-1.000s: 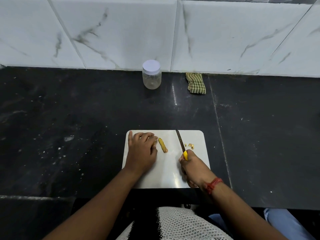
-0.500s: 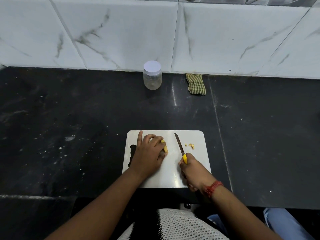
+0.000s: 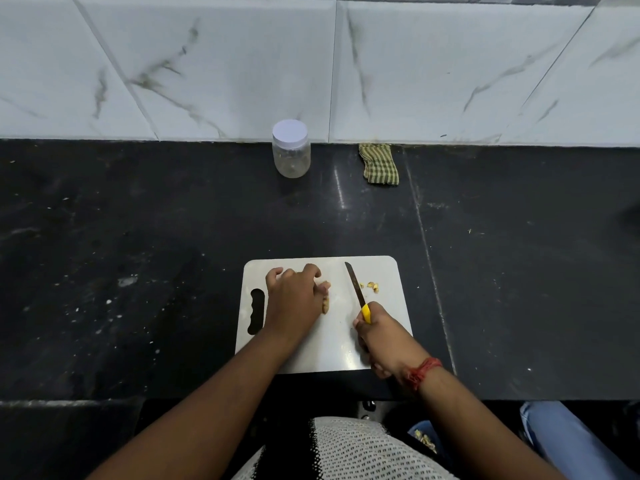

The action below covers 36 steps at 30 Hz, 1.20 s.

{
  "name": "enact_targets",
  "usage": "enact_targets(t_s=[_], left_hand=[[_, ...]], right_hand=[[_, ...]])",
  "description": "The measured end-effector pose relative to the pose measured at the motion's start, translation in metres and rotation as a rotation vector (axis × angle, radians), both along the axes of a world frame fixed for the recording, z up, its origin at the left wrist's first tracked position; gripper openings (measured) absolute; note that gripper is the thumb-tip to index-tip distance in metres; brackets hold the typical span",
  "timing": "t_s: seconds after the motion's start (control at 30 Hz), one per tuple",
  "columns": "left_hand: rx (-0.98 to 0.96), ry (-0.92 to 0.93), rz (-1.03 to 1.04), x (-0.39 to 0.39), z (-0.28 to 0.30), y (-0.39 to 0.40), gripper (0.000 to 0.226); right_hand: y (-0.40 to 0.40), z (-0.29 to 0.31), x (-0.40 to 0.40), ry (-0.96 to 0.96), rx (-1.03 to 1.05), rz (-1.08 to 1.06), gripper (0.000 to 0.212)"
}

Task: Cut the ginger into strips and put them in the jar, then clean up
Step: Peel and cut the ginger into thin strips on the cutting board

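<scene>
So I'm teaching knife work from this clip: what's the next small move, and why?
Probably swing the knife left over the ginger and slice lengthwise. The left hand already pins the ginger on the board, and the blade is beside it, apart.

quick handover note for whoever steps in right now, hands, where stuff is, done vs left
Left hand pins the ginger on the cutting board.
Right hand grips the knife, blade beside the ginger, apart from it.
Small scraps lie right of the blade.
Jar stands at the wall, lid on, looks empty; cloth to its right.
Done: some trimming. Left: cutting strips, filling the jar, cleanup.
</scene>
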<state>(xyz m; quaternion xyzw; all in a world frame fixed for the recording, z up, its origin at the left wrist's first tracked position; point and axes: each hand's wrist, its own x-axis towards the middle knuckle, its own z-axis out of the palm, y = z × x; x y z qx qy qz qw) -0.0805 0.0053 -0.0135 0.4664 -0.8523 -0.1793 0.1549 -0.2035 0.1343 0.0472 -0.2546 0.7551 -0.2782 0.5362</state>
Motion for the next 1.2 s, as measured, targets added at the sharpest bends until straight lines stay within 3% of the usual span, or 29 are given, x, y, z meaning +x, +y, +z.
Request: enact_targets(t_s=[0.13,0.27,0.4,0.73,1.2], left_hand=[[-0.137,-0.007,-0.137,0.015,-0.006,-0.002,0.017],[-0.133,-0.039,-0.248,0.031,-0.012,-0.002,0.028],[-0.193,-0.085,-0.274,0.031,-0.014,0.003,0.041],[-0.284,-0.055,-0.258,0.032,-0.023,0.012,0.027],[-0.282,-0.032,-0.263,0.032,-0.028,0.013,0.031]], right_hand=[[0.0,-0.005,0.001,-0.013,0.008,0.014,0.013],[0.001,-0.006,0.003,-0.029,0.022,0.03,0.015],[0.0,-0.003,0.007,0.088,0.021,0.155,0.015],[-0.008,-0.004,0.019,0.367,-0.027,0.395,0.008],[-0.01,-0.005,0.024,0.444,-0.033,0.454,0.005]])
